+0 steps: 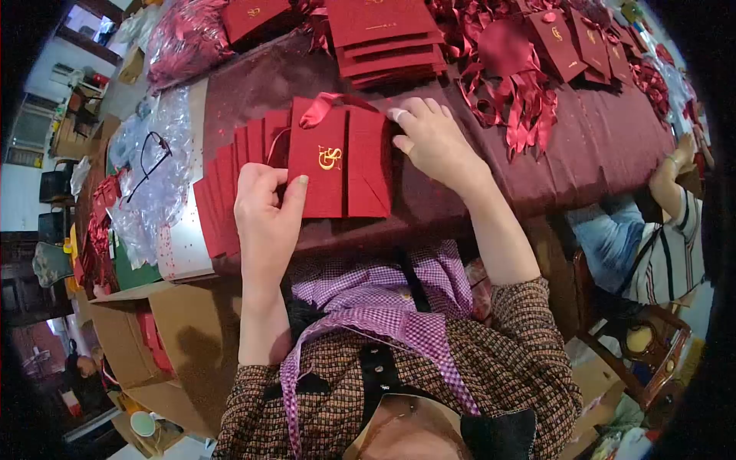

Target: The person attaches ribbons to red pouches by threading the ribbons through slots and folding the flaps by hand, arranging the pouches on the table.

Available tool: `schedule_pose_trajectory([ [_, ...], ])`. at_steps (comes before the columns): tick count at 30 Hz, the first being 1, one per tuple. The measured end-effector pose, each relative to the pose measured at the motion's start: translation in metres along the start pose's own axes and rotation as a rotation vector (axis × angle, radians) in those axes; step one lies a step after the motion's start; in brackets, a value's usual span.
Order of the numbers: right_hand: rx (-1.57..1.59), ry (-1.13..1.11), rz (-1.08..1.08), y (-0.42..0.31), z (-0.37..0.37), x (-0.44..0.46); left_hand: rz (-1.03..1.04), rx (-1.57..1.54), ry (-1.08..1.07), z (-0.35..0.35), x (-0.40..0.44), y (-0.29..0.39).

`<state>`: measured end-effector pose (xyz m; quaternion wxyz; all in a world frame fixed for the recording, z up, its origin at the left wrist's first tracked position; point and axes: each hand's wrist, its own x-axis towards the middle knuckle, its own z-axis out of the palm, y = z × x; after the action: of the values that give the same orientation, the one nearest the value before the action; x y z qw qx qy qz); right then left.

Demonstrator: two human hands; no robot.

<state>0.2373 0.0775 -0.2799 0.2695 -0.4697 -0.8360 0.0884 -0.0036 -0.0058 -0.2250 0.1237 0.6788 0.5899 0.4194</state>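
Observation:
A small red paper gift bag (316, 180) with gold lettering and a red ribbon (320, 110) at its top lies at the near side of the cloth-covered table. My left hand (266, 207) grips its left edge, thumb on the front and fingers behind. At the upper right corner of the bag is my right hand (441, 146), with a ring on one finger. Its fingers are curled, and whatever lies between the fingertips is too small to make out. Several more red bags (222, 192) lie overlapped in a row to the left, partly behind my left hand.
Stacked red bags (383, 38) stand at the back, with loose ribbons (510, 100) and more lettered bags (556, 42) to the right. Clear plastic wrap (157, 169) with glasses (157, 157) on it is left. An open cardboard box (184, 345) stands below. Another person's arm (671, 180) shows far right.

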Motion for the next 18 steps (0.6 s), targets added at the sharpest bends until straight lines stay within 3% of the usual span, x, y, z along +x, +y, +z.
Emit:
schedule_pose_trajectory([
  [1,-0.070,-0.037,0.004,-0.001,0.000,0.001,-0.009,0.020,0.008,-0.001,0.000,0.000],
  [3,0.051,0.161,-0.002,0.011,0.003,0.002,-0.020,0.050,0.019,-0.004,0.001,0.000],
  [7,0.498,0.232,0.349,0.014,-0.018,0.001,-0.052,0.011,0.005,-0.005,0.004,-0.004],
  [10,1.082,0.153,0.350,-0.009,-0.057,-0.003,-0.078,-0.062,-0.014,-0.004,0.006,-0.006],
  [12,1.268,0.043,0.346,-0.012,-0.068,-0.012,-0.074,-0.060,0.002,-0.002,0.008,-0.012],
  [13,1.552,0.010,0.195,-0.013,-0.064,-0.016,-0.059,-0.067,0.018,-0.001,0.009,-0.015],
  [16,1.761,-0.053,0.083,-0.024,-0.061,-0.024,-0.096,-0.129,-0.024,-0.002,0.009,-0.025],
  [18,1.756,-0.071,0.176,-0.034,-0.066,-0.030,-0.114,-0.196,-0.040,-0.004,0.010,-0.028],
])
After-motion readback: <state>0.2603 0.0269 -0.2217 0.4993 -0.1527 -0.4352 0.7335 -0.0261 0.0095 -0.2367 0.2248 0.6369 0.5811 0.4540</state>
